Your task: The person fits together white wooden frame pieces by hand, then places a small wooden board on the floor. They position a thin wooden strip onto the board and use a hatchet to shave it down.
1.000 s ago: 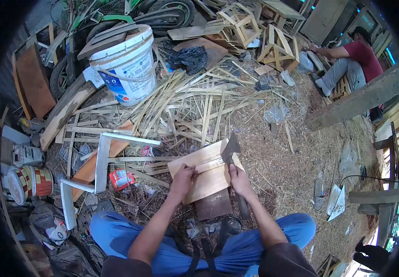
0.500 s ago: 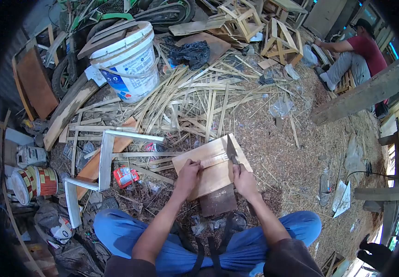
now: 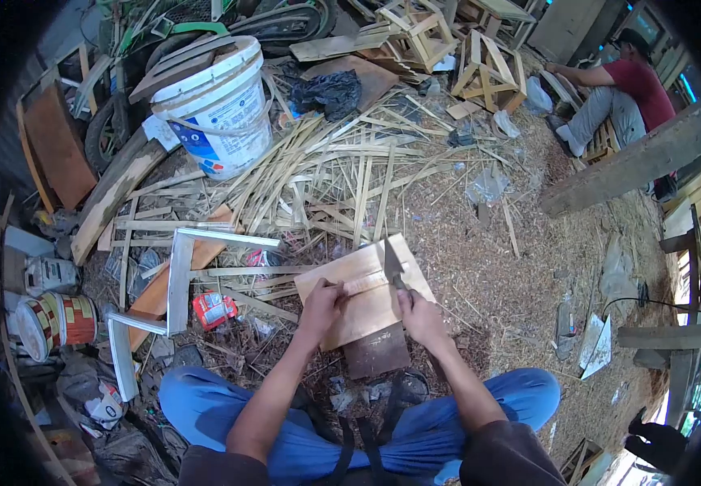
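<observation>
Left hand [image 3: 323,303] pins thin strip [image 3: 364,283] flat on board [image 3: 367,312]. Right hand [image 3: 417,314] grips cleaver [image 3: 390,263], blade edge down on strip. White bucket [image 3: 217,113] well apart.

No legible text found. The white bucket [image 3: 219,109] carries a blue printed label, its lettering too small to read. Print on the red packet [image 3: 213,309] and the patterned tin [image 3: 65,318] is likewise unreadable.

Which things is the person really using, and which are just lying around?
In use: left hand holding a thin strip on the wooden board; right hand gripping the blade.
Lying about: white bucket, pile of split strips, painted tin, wooden stools.
</observation>
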`<state>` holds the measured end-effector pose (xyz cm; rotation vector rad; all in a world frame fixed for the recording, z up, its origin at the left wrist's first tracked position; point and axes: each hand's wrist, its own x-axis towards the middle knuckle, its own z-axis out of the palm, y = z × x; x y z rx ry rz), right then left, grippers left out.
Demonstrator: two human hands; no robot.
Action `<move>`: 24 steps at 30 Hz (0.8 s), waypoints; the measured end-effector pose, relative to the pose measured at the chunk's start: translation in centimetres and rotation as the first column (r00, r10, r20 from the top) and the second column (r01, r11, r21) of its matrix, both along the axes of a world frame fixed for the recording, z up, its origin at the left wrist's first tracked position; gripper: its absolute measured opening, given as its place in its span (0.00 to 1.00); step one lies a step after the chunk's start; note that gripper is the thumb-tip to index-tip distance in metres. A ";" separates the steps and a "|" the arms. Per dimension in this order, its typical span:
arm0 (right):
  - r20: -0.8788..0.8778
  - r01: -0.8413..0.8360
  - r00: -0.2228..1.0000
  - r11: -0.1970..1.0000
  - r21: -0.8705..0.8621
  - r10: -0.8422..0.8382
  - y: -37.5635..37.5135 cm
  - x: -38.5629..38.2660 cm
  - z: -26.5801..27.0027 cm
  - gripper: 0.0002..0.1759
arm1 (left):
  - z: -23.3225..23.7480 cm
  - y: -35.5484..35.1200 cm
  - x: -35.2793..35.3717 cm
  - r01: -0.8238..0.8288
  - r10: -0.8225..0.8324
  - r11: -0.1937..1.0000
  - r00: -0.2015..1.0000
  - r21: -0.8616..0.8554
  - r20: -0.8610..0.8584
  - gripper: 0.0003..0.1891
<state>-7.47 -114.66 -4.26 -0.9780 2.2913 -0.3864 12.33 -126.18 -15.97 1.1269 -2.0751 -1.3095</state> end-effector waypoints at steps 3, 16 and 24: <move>-0.020 -0.027 0.999 0.998 0.053 0.028 0.3 -0.5 -2.6 0.31 | 0.9 -0.2 0.0 -0.008 0.007 0.998 1.000 0.058 0.011 0.07; 0.388 0.094 0.921 0.945 -0.314 0.037 -1.9 -1.2 2.2 0.30 | 0.9 -0.1 0.4 0.056 -0.051 0.989 0.998 -0.134 0.042 0.08; 0.020 -0.016 1.000 0.998 -0.064 0.017 -0.2 -0.7 -3.5 0.31 | 1.2 -0.3 -0.4 0.031 -0.021 0.990 0.998 -0.138 0.067 0.08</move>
